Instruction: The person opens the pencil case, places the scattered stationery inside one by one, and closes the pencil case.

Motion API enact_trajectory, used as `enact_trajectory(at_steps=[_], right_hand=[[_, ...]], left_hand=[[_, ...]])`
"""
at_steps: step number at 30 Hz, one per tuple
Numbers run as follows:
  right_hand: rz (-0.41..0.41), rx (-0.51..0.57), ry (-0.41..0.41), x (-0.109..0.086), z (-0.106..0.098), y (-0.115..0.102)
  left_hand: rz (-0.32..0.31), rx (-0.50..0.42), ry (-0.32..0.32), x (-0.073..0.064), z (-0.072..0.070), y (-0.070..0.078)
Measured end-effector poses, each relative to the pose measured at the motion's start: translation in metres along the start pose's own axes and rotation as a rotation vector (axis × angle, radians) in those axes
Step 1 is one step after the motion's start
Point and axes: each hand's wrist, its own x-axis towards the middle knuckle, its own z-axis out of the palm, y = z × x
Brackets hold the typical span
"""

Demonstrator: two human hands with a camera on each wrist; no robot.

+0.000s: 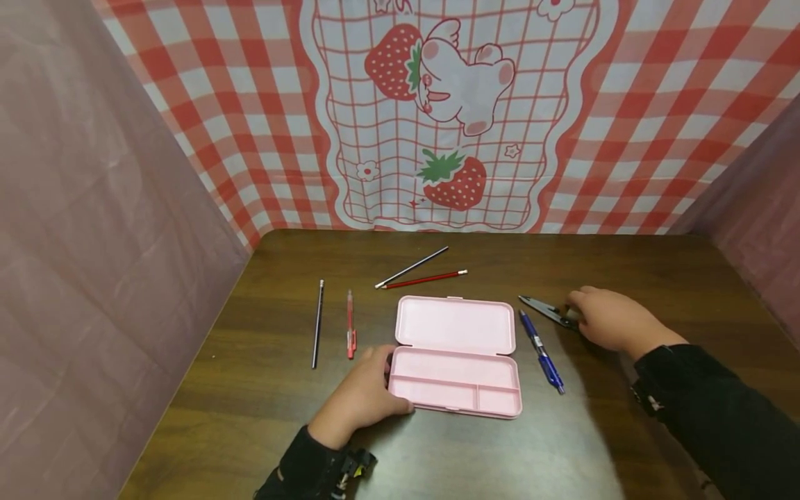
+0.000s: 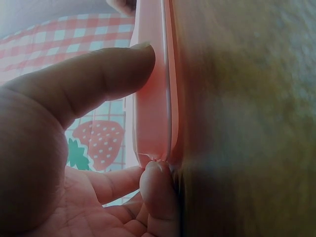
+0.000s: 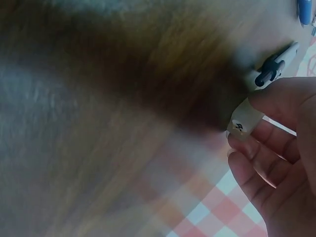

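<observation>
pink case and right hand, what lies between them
In the head view, a blue pen and a grey, pointed tool lie between the pink case and the right hand.

The head view is bright and fairly sharp, pale glare on the tabletop (image 1: 469,458) at bottom centre, soft shadow lower right; both wrist views are dimmer, hazy, the tabletop blurred.

Pencil case (image 1: 455,326) between two pens (image 1: 351,323) (image 1: 542,353)
</observation>
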Motion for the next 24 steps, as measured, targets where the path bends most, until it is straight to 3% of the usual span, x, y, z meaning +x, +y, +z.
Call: enact_trajectory(at_steps=[13, 24], right_hand=[[0.049, 0.039, 0.018, -0.0008, 0.0056, 0.0041], [0.057, 0.073, 0.064, -0.0047, 0.0080, 0.0057]], left_hand=[[-0.008, 0.002, -0.010, -0.0003, -0.0004, 0.0011], [0.026, -0.008, 0.003, -0.0001, -0.0004, 0.0026]])
